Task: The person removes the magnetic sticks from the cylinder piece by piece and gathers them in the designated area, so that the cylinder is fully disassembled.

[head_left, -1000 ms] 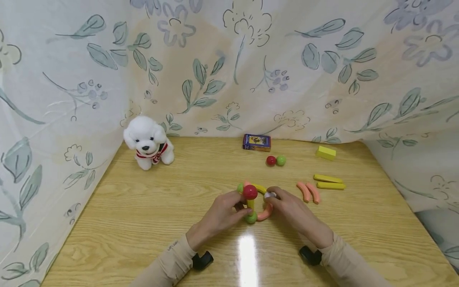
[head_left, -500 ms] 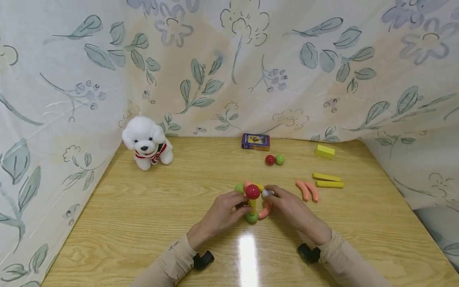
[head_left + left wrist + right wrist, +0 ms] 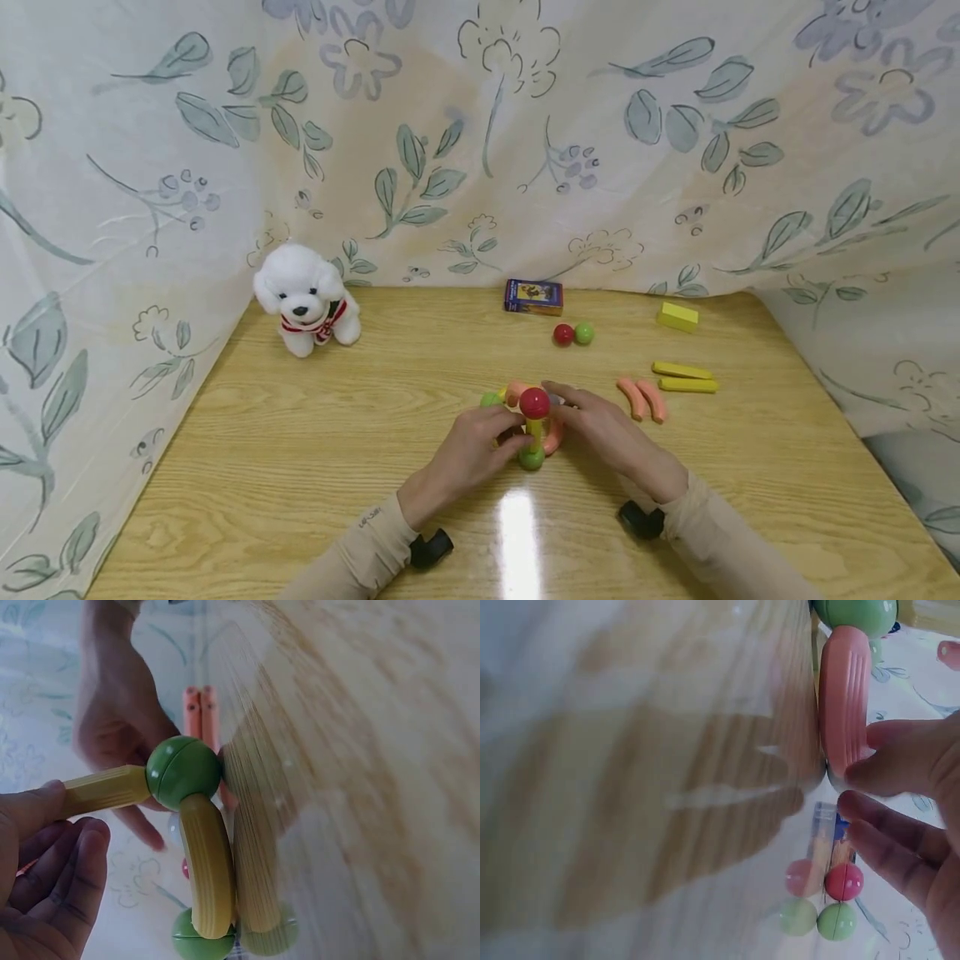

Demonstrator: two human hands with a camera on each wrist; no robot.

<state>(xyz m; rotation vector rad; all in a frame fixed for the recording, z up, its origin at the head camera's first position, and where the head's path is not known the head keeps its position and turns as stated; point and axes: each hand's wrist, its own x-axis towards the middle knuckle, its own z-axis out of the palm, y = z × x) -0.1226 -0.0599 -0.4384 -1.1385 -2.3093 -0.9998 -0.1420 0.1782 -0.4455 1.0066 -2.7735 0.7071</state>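
Note:
A toy frame of balls and ribbed rods stands between my hands. From its front green ball (image 3: 532, 459) an upright yellow rod (image 3: 109, 789) rises to a red ball (image 3: 535, 403). My left hand (image 3: 472, 446) pinches this upright rod between thumb and fingers. A curved yellow rod (image 3: 208, 866) runs along the table to the rear green ball (image 3: 491, 400). On the other side, a curved pink rod (image 3: 845, 697) leads from the front ball to a whitish ball (image 3: 555, 400). My right hand (image 3: 611, 433) grips that ball, mostly hidden, with the thumb at the rod's end.
Two loose pink rods (image 3: 651, 402) and two yellow bars (image 3: 687, 385) lie to the right. A yellow block (image 3: 678, 317) sits behind them. Red (image 3: 563, 335) and green (image 3: 584, 333) balls rest near a small box (image 3: 533, 297). A white plush dog (image 3: 307, 300) sits at back left.
Both hands have turned the frame on the table: its rear green ball has swung left, the front one slightly right. The whitish ball has shifted left and back.

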